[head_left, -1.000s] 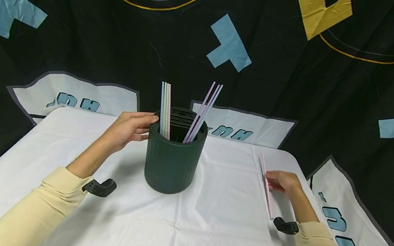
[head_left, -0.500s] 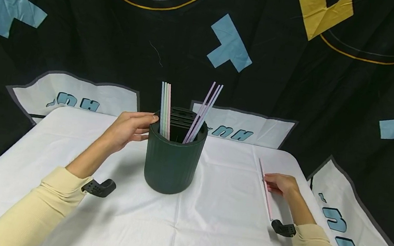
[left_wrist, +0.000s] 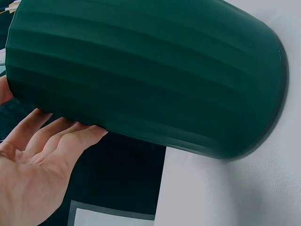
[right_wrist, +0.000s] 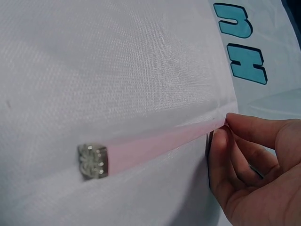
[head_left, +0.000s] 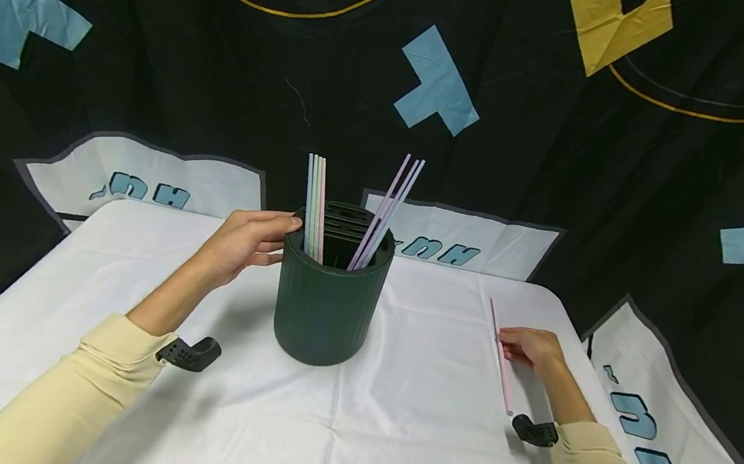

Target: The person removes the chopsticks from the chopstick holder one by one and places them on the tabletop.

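Head view: the person's right hand [head_left: 529,345] is out by the right side of the table, narrowed to a pinch, and what it has between thumb and forefinger is a pink stick [head_left: 504,376]. Seen from the right wrist, the grip sits at one end of what shows of the stick; a grey, bumpy tip [right_wrist: 93,161] closes the other end, a bit blurred. The stick runs low along the white tablecloth [head_left: 403,424], though I can't say whether its whole length touches.

The left hand [head_left: 241,246] is over at the green container [head_left: 325,316], thumb on the rim and fingers against the outer wall, holding it by its left side. The container stands upright near the middle of the table, well apart from the pink stick. Inside, four pale sticks [head_left: 315,205] stand close together on the left, and on the right a few purple and blue sticks [head_left: 389,211] lean outward. A slotted black piece [head_left: 345,221] sits at the back.

Both arms wear cream sleeves [head_left: 54,394], with a black curved piece [head_left: 190,354] at each wrist. Behind it all hangs a black backdrop [head_left: 222,87] with blue and yellow shapes.
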Tool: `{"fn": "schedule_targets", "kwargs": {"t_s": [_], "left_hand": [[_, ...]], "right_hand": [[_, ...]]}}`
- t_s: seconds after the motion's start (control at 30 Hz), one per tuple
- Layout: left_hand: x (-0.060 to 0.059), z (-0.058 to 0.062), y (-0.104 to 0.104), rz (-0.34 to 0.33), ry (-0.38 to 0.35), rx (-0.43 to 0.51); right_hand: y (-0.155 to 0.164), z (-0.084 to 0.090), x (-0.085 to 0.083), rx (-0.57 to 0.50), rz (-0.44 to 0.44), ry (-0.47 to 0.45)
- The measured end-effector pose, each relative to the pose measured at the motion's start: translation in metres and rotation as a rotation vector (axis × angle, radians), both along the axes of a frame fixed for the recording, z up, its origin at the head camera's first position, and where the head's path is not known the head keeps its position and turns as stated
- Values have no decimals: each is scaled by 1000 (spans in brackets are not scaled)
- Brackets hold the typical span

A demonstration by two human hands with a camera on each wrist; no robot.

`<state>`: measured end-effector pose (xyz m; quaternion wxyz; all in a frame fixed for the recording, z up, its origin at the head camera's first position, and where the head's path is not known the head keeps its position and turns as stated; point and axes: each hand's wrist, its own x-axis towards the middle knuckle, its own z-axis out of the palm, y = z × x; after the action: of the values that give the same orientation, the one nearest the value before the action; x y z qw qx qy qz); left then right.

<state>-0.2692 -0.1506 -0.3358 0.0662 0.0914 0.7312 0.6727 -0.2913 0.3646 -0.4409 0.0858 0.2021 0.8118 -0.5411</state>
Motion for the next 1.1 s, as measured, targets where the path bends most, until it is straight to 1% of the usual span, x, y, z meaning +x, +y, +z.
{"fn": "schedule_targets", "kwargs": {"t_s": [0.23, 0.43, 0.63, 0.8, 0.97, 1.1], "left_hand": [[-1, -1, 0, 0, 3, 9], [-3, -1, 0, 11, -8, 6], [-2, -2, 0, 0, -5, 13], [-2, -2, 0, -3, 4, 3], [-1, -2, 1, -3, 7, 2], [-1, -2, 0, 4, 1, 4]], "right_hand": [[-2, 1, 0, 27, 2, 2], [-4, 3, -1, 14, 15, 9], [-6, 2, -1, 10, 25, 18], [-6, 2, -1, 7, 10, 17], [-9, 11, -1, 15, 7, 40], [-18, 26, -3, 36, 40, 79]]}}
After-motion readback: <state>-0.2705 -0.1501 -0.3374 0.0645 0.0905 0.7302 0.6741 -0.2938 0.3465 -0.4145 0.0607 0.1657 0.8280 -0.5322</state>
